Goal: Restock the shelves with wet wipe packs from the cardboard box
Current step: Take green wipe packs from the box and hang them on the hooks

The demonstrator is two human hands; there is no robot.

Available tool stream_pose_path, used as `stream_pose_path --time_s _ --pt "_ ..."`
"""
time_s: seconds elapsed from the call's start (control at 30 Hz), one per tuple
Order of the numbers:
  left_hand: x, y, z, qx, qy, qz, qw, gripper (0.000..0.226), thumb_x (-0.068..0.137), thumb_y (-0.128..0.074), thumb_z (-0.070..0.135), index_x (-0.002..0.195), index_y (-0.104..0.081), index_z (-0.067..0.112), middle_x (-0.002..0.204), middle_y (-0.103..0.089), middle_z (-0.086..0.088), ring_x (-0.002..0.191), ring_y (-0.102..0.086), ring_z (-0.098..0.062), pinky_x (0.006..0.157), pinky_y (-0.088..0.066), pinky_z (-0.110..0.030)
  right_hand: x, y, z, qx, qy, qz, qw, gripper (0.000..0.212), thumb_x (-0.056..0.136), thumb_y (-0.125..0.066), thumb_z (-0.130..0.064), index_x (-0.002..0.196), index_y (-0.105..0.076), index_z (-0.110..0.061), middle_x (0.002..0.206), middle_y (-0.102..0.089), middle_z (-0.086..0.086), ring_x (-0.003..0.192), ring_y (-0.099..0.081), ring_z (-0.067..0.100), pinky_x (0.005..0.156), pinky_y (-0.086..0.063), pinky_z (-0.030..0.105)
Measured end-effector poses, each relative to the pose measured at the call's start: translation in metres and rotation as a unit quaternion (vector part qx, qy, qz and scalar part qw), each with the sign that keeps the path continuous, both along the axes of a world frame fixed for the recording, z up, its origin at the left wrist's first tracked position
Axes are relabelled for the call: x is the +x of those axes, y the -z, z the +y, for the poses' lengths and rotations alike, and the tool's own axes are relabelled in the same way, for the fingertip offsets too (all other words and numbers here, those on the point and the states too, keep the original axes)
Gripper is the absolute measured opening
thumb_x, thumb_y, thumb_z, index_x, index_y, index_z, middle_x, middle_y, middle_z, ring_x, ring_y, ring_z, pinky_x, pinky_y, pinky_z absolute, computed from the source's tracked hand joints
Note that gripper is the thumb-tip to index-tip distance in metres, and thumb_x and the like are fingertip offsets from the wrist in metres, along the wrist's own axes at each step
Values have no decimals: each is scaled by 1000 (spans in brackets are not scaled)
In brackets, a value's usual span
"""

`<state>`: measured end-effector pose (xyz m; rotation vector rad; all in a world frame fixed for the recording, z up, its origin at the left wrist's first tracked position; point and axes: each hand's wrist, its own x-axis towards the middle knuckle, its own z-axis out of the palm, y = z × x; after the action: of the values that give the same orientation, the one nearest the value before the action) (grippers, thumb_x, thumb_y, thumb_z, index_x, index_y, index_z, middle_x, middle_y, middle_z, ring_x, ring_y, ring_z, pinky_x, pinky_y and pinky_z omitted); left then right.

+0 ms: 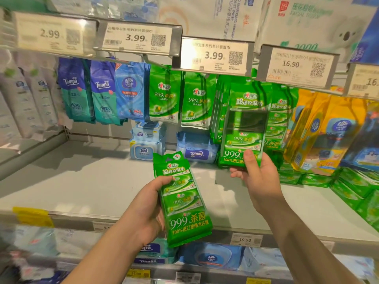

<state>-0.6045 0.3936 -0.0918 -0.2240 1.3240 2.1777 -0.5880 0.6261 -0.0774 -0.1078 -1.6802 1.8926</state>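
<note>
My left hand [149,210] grips a green wet wipe pack [182,201] by its left edge, held upright over the white shelf [82,181]. My right hand [258,177] holds the bottom of a second green wet wipe pack [244,128], raised in front of a row of like green packs [276,119] hanging from a peg under the 16.90 price tag [295,66]. The cardboard box is out of view.
Blue Tempo packs [88,91], a blue Vinda pack [130,91] and small green packs [180,97] hang to the left. Blue tubs [146,140] sit at the shelf's back. Yellow packs [320,128] and flat green packs [359,187] fill the right.
</note>
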Motion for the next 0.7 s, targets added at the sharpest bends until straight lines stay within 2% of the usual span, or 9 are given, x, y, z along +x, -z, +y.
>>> stream_pose_path --time_s 0.07,0.17,0.27,0.43,0.57,0.63,0.7 --pt "1 1 -2 -7 -1 -2 1000 36 93 -58 35 118 -72 13 110 -77 -16 93 -75 -35 98 -53 -55 -8 -2 4 8 13 -15 1000 22 101 -57 -32 112 -59 -12 111 -69 16 69 -70 19 60 -58 25" --pt "3 1 -4 -13 2 -4 1000 31 93 -58 37 108 -74 15 106 -78 -15 86 -77 -34 103 -50 -57 -17 -7 7 23 43 -43 998 28 103 -56 -37 113 -58 -11 108 -71 16 65 -70 14 55 -54 20" --pt "6 0 -7 -13 1 -8 1000 29 93 -58 37 104 -74 15 104 -79 -14 85 -77 -33 107 -46 -60 -23 -10 6 1 51 -43 998 14 103 -57 -36 102 -55 -23 108 -68 15 65 -69 13 58 -57 23" --pt "8 -1 -13 -17 0 -11 1000 47 86 -62 36 125 -71 13 115 -76 -15 108 -72 -38 109 -44 -61 -28 -4 4 -28 43 -56 997 16 102 -59 -35 102 -52 -21 103 -64 6 70 -66 16 61 -57 24" --pt "8 -1 -16 -20 5 2 1000 55 74 -67 36 124 -71 13 113 -77 -15 98 -74 -35 107 -46 -60 -27 -6 4 -68 34 -80 994 21 103 -57 -37 109 -46 -19 101 -61 -2 77 -64 19 66 -52 32" --pt "7 1 -16 -30 8 11 999 44 82 -66 36 119 -73 14 108 -79 -12 89 -76 -32 102 -50 -54 -26 -7 5 -75 34 -101 991 23 102 -57 -40 104 -51 -17 98 -62 -1 76 -67 18 64 -51 31" --pt "6 3 -16 -35 17 17 999 36 88 -64 35 117 -74 15 106 -79 -12 88 -76 -30 91 -54 -45 -24 -8 7 -83 39 -123 988 23 103 -55 -41 102 -52 -18 102 -65 2 81 -71 19 67 -53 33"
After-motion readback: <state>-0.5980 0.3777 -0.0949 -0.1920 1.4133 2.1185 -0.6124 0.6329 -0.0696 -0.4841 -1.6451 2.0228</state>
